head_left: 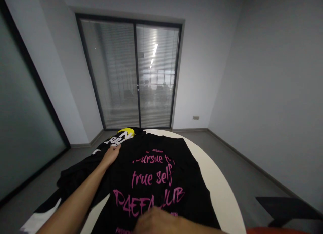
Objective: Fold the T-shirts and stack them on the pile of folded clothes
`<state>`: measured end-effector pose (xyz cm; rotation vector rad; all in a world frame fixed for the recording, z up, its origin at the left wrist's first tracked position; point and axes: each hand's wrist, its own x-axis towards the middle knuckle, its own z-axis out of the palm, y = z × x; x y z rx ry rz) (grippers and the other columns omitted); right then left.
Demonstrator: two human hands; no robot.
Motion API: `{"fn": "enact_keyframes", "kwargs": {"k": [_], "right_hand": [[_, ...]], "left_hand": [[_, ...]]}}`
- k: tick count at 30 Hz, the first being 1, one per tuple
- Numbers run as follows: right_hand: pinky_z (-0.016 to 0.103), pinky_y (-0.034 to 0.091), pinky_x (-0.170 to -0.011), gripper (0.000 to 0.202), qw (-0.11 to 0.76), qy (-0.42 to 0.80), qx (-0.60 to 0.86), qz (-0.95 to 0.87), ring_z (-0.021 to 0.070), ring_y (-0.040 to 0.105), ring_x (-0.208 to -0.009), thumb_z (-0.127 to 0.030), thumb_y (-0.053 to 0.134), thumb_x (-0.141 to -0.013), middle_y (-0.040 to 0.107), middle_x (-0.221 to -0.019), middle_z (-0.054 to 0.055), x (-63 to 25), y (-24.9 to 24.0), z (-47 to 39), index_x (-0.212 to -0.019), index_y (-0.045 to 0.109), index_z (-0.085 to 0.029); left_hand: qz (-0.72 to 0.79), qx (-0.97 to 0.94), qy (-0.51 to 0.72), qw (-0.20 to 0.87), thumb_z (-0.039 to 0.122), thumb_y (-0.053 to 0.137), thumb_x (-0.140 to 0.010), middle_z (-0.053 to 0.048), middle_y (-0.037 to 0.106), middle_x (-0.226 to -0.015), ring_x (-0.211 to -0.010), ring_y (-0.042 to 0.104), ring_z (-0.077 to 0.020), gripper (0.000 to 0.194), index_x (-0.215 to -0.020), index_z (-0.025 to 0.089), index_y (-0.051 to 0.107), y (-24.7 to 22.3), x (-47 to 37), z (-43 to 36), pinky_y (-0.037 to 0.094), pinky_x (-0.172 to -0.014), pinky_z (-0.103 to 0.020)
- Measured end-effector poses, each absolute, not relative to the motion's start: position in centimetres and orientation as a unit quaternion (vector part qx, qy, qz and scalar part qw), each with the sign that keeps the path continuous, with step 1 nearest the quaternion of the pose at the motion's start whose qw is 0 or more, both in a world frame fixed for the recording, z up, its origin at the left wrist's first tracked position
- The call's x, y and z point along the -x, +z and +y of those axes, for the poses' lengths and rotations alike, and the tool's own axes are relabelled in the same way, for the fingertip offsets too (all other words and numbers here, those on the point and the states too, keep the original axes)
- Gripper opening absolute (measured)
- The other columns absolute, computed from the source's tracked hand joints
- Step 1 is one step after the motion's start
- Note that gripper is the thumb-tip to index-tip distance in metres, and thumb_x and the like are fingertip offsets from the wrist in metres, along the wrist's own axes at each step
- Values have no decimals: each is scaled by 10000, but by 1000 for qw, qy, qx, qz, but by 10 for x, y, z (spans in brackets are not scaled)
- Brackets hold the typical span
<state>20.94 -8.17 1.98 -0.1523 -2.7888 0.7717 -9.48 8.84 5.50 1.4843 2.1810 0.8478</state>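
Note:
A black T-shirt [189, 173] with pink lettering lies spread out in front of me. My left hand [113, 154] is at its upper left edge, fingers closed on the cloth there. Over the lower part of the print is my right hand [156, 222], slightly smeared, covering some letters; its fingertips are hard to make out. To the left, partly under my left forearm, a second black garment [78, 171] with white lettering and a yellow patch lies in a rumpled heap. The shirt's bottom hem runs out of view.
Both garments rest on a white round-edged table [222, 183], its rim showing on the right. A dark flat armrest-like part [285, 207] and something orange [275, 230] are at lower right. Beyond the table stands a glass door [156, 102] with blinds.

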Motion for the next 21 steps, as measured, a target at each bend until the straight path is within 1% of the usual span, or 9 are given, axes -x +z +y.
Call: {"fn": "enact_keyframes", "kwargs": {"k": [1,3,6,8,11,14,17,18,21], "right_hand": [[259,485,-926,264,164,231,102,-953,155,658,-994,-380,474,-996,722,-1068,25,-216,28,-70,-1102,671,-239],[301,485,-895,280,248,166,282,-912,171,645,-937,-321,399,-1016,708,-1000,56,-234,43,-39,-1056,651,-204],[314,467,-911,299,313,106,496,-803,192,619,-999,-314,367,-1020,682,-1062,74,-270,56,19,-1078,639,-204],[324,447,-954,303,311,69,604,-730,214,594,-1087,-308,381,-1006,660,-1147,88,-298,56,55,-1167,614,-201],[353,389,-1040,385,267,51,716,-643,263,503,-1266,-296,450,-969,574,-1344,128,-332,48,91,-1323,532,-170],[399,414,-1005,447,239,77,762,-596,296,534,-1245,-330,445,-971,564,-1356,174,-352,35,109,-1377,492,-150],[409,452,-949,459,214,112,788,-566,289,596,-1171,-363,442,-975,632,-1273,154,-360,24,117,-1398,488,-191],[410,457,-943,454,208,119,794,-559,286,597,-1172,-359,446,-974,640,-1270,139,-362,22,119,-1402,491,-216],[445,446,-968,452,194,124,809,-540,310,533,-1259,-321,479,-951,604,-1342,112,-365,17,124,-1399,510,-271]], "left_hand": [[768,-533,298,192,475,447,-890,-128,750,-861,-942,707,-324,402,-761,179,686,56,94,88,524,-797,-364],[755,-549,291,207,446,482,-874,-111,751,-835,-918,709,-307,367,-722,185,690,57,92,86,515,-787,-343],[730,-580,286,222,365,576,-801,-55,742,-795,-852,703,-254,224,-707,193,685,56,84,85,495,-750,-290],[714,-597,284,229,341,620,-759,-25,725,-759,-806,688,-227,163,-703,197,671,52,76,85,476,-709,-264],[707,-606,280,236,427,627,-772,-8,682,-675,-741,663,-218,253,-661,201,642,47,62,88,447,-643,-260],[716,-594,275,242,445,588,-817,-16,636,-606,-703,646,-220,318,-621,196,618,42,51,92,427,-605,-266],[715,-588,270,265,283,626,-782,-4,639,-618,-663,637,-189,126,-797,172,685,39,43,94,430,-583,-247],[710,-589,268,279,224,630,-763,4,645,-628,-642,633,-176,176,-912,163,701,39,41,94,434,-575,-239],[682,-602,256,326,109,616,-726,13,677,-682,-610,631,-155,478,-1199,157,661,42,38,92,450,-557,-227]]}}
